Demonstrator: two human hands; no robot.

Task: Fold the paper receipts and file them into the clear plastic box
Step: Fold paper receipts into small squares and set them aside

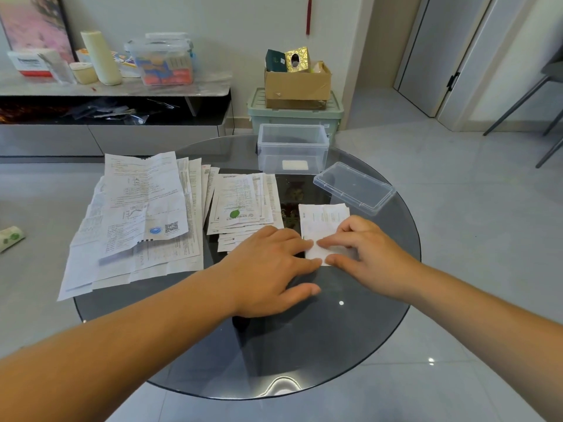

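Observation:
A small white receipt (323, 222) lies on the round dark glass table (304, 345), right of centre. My left hand (268, 269) lies flat with straight fingers touching the receipt's near left edge. My right hand (365, 254) presses its fingertips onto the receipt's near end, fingers bent. The clear plastic box (292, 147) stands open at the table's far side with one folded white paper inside. Its clear lid (355, 187) lies to the right of it. A middle pile of receipts (243, 202) and a bigger pile of large sheets (137, 214) lie to the left.
Beyond the table stands a green bin (295, 117) with a cardboard box (297, 83) on top. A low cabinet (112, 86) with containers runs along the left wall. Chair legs (524, 95) show at the far right. A small packet (10, 237) lies on the floor at left.

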